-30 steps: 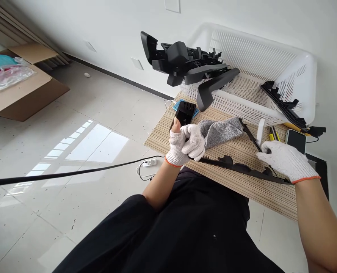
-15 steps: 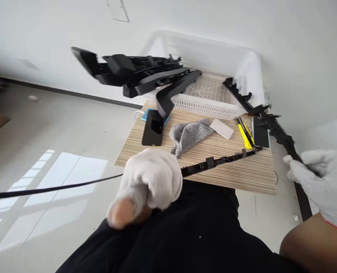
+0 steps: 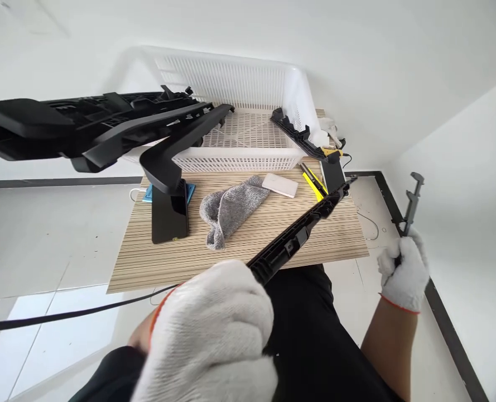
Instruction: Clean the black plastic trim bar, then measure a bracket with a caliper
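Observation:
My left hand (image 3: 214, 335), in a white knit glove, is closed around one end of a long black plastic trim strip (image 3: 287, 245). The strip slants up and right across the table's front edge, its clips and ribs showing. Out to the right, my gloved right hand (image 3: 404, 271) is closed on a dark grey caliper (image 3: 412, 204); its jaws point up, near the wall and apart from the strip. A thin black band (image 3: 76, 310) runs left from behind my left wrist; its join is hidden.
A white basket (image 3: 248, 159) holds black trim parts (image 3: 155, 128) jutting left and another trim piece (image 3: 298, 134) at right. On the striped table (image 3: 147, 262) lie a black phone (image 3: 169, 218), a grey cloth (image 3: 235, 209), a pale block (image 3: 280, 185), a yellow cutter (image 3: 313, 181) and another phone (image 3: 333, 174).
The view has turned right. My left hand is closer to the camera and the strip slants more steeply. My right hand has moved away from the basket, with the caliper raised upright.

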Motion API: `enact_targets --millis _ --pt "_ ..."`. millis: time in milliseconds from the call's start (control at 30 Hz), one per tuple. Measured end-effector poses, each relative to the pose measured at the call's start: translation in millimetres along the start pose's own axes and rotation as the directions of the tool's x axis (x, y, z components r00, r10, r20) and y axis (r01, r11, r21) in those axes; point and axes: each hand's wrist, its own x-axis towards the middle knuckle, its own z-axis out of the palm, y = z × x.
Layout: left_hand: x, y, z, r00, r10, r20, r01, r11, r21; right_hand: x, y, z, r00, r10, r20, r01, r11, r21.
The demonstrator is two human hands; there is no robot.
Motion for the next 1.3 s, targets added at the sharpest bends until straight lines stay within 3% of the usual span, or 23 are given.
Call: enact_targets --millis 133,333,533,633,833,1300 --pt "19 -32 33.4 0.982 0.184 0.041 -0.181 0.981 -0.065 -8 14 24 0.982 0.126 0.141 -0.132 0.991 0.035" --pt "21 -52 91.9 0.971 0.238 -0.028 -0.234 0.965 0.116 -10 36 52 0.918 0.236 0.32 -0.25 0.968 0.002" --pt "15 -56 122.2 0.97 0.24 -0.036 -0.228 0.95 0.213 2 45 78 0.907 0.238 0.347 -0.272 0.961 0.053" --pt "14 -58 131.1 0.967 0.251 -0.052 -0.235 0.949 0.212 4 42 93 0.891 0.267 0.366 -0.298 0.954 0.03" --pt "13 -56 136.3 0.974 0.221 -0.052 -0.204 0.953 0.225 4 34 113 0.904 0.268 0.332 -0.297 0.954 0.037" --pt "11 -59 137.6 0.98 0.197 -0.035 -0.186 0.962 0.2 -10 31 121 0.889 0.256 0.379 -0.275 0.961 -0.004"
